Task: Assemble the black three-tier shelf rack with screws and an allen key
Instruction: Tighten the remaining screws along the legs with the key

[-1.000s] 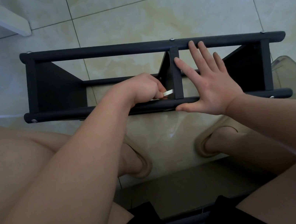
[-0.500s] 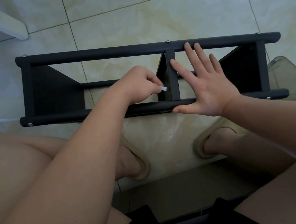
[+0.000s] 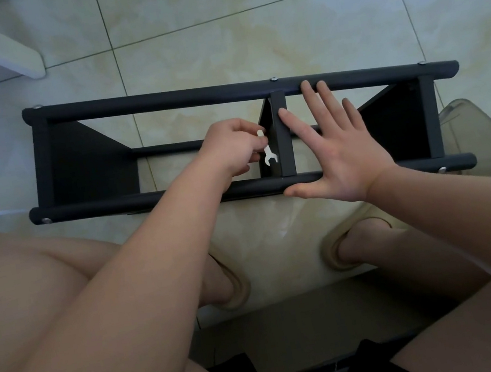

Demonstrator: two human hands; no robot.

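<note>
Since the moment before, the left hand (image 3: pixel 232 149) has drawn slightly back from the middle panel and turned. The small white flat spanner (image 3: pixel 267 150), which earlier showed only its tip, now hangs in full view with its open forked end pointing down.

The pale marbled tile floor (image 3: pixel 244 25) lies under everything. The black three-tier shelf rack of round rails and flat panels (image 3: pixel 160 101) lies on its side on the floor, stretching well out to either side of both hands.

The right hand (image 3: pixel 345 157) lies flat and fully spread on the rack. Its thumb runs along the near rail, its fingertips reach the far rail, and its forefinger is just beside the rack's middle panel (image 3: pixel 282 135). It holds nothing.

The left hand is curled, pinching the upper end of the spanner between thumb and fingers, just on the other side of that middle panel.

Below the hands are two tan slippers (image 3: pixel 234 287) on the person's feet. A translucent grey plastic piece (image 3: pixel 481 142) lies beyond the right wrist, past the rack's end.

A small silver screw head (image 3: pixel 273 78) sits on the far rail just beyond the right fingertips.
</note>
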